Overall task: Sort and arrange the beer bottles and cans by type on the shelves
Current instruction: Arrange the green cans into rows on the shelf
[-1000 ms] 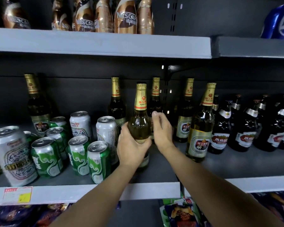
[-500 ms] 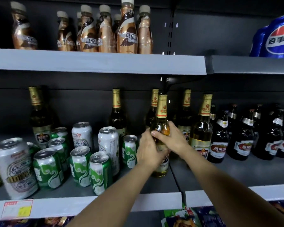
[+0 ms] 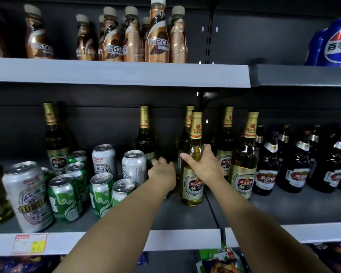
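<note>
On the upper shelf stands a cluster of brown coffee drink bottles (image 3: 126, 40) with pale caps, one taller in front. Far right up there sits a blue cola pack (image 3: 335, 42). A price tag (image 3: 30, 243) is stuck on the lower shelf's front edge, and snack packets (image 3: 222, 261) lie below.

Gold-foiled amber bottle (image 3: 193, 168), green-white cans (image 3: 65, 198)

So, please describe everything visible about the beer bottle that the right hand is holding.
The beer bottle is clear glass with pale yellow liquid, a gold foil neck with a red band, and a gold-bordered white label. It stands upright on the grey shelf, near the front. The right hand grips its shoulder.
</note>
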`<state>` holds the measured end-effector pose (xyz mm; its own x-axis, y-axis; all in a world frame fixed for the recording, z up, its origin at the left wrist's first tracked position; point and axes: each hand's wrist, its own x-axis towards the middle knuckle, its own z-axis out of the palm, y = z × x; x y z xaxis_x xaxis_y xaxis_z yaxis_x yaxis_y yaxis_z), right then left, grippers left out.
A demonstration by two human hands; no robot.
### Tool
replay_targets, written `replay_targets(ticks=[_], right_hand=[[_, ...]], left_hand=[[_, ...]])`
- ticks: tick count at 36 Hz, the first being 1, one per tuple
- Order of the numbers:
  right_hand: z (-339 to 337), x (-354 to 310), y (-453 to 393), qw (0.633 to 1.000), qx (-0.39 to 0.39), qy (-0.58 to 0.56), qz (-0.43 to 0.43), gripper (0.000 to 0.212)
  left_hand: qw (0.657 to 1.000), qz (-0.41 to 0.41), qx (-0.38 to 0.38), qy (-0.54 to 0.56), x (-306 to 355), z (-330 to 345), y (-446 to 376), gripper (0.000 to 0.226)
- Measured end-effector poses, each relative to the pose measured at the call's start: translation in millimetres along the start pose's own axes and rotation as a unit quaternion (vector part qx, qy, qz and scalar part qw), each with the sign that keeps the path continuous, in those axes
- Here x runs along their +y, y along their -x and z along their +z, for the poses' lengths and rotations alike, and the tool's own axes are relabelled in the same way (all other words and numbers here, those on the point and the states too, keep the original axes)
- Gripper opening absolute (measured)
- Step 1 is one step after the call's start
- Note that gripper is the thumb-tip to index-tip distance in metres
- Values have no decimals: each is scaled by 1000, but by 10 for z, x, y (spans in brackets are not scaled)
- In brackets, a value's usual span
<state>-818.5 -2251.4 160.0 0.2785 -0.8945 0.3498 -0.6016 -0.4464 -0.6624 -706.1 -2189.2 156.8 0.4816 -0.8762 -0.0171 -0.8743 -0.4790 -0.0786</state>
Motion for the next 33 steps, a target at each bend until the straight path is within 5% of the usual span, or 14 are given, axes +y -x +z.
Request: replay_targets(ticks=[6, 25, 30, 33], right_hand=[[-55, 61, -54, 998, -51, 6, -25, 79], [44, -53, 95, 998, 15, 51, -14, 88], [-69, 283, 442, 987, 138, 13, -86, 40], [-141, 600, 663, 980, 136, 34, -142, 33]], left_hand=[[997, -6, 63, -40, -26, -13, 76, 69], [987, 54, 126, 78, -24, -59, 734, 51], [982, 81, 115, 127, 123, -213, 789, 55], [980, 93, 90, 153, 307, -319, 778, 60]])
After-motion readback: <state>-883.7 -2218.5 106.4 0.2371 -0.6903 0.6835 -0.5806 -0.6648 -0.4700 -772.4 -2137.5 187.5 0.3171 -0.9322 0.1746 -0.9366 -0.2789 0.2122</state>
